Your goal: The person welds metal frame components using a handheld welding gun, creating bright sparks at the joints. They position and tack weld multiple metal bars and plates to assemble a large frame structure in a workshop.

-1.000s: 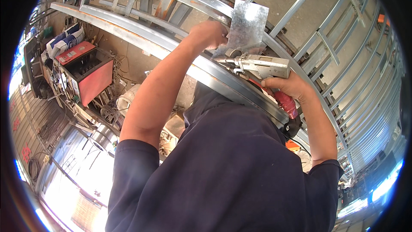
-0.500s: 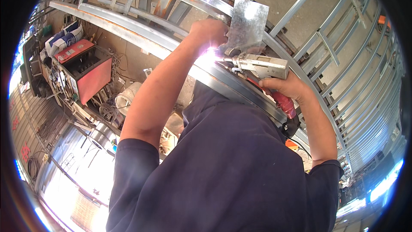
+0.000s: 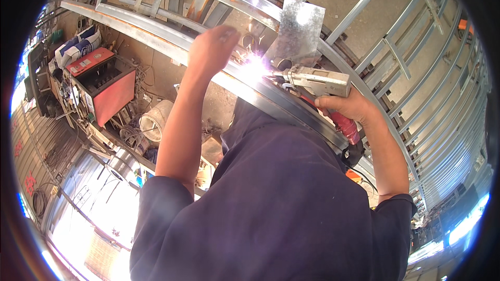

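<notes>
My right hand [image 3: 350, 105] is wrapped round a welding torch, whose worn grey body [image 3: 319, 79] lies above a red handle [image 3: 345, 126]. A glaring white-violet arc with flying sparks burns at the torch tip, against the steel rail [image 3: 271, 101] in front of me. The glare hides the exact contact point. Beyond the torch stands a shiny sheet-metal plate [image 3: 301, 28], tilted upright. My left hand [image 3: 211, 49] hangs over the rail to the left of the arc, apart from the torch. Its fingers are smeared and partly turned away.
Metal framework with curved rails [image 3: 229, 0] and crossbars spreads across the far side and the right. At the left stands a red-sided machine [image 3: 112, 93] with bags [image 3: 79, 47] beside it. A whitish bucket [image 3: 155, 119] lies near loose cables. A black cable trails below the torch handle.
My left hand has drawn back leftward from beside the plate and the arc. Sparks now spray more visibly. The right hand and torch have hardly moved.
</notes>
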`<action>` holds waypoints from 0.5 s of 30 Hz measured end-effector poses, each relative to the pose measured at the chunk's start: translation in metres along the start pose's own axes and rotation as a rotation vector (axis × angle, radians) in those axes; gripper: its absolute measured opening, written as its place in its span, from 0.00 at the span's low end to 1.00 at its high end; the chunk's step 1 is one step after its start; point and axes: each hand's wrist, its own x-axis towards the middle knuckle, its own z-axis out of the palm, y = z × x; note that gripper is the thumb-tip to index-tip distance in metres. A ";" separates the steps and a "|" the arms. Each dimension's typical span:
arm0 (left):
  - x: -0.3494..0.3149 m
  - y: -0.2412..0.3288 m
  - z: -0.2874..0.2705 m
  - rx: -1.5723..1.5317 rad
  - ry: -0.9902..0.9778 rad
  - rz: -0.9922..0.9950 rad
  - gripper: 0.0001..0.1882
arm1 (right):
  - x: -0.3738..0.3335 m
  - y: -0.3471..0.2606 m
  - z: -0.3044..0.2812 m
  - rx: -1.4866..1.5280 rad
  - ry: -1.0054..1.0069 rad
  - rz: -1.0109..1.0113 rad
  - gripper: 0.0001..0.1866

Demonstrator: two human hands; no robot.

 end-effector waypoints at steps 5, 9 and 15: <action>-0.044 -0.029 0.011 -0.018 0.059 -0.216 0.23 | -0.001 0.001 -0.002 0.001 0.001 0.024 0.29; -0.077 -0.051 0.032 0.008 -0.016 -0.257 0.23 | -0.001 0.005 -0.005 -0.056 -0.009 -0.001 0.28; -0.103 -0.042 0.053 0.007 -0.102 -0.299 0.20 | -0.003 0.009 -0.008 -0.016 -0.017 -0.021 0.27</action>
